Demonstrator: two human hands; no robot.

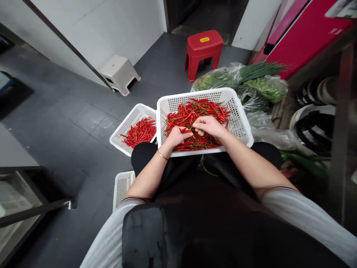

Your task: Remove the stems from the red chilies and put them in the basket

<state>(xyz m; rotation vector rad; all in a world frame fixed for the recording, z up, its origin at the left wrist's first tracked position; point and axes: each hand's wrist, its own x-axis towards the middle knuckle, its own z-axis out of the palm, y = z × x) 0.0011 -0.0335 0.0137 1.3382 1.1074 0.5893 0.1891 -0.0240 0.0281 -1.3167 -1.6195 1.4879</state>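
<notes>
On my lap rests a white perforated plastic basket filled with thin red chili peppers, many with green stems. My left hand, with a gold bracelet at the wrist, is closed around a red chili pepper over the pile. Just to its right, the fingers of my right hand are pinched together near the stem end of that pepper. What sits between the right fingertips is too small to make out.
Lower on the left stands a second white basket of red chilies on the grey floor. Another white basket is by my left leg. Bagged green vegetables lie at right. A red stool and a white stool stand ahead.
</notes>
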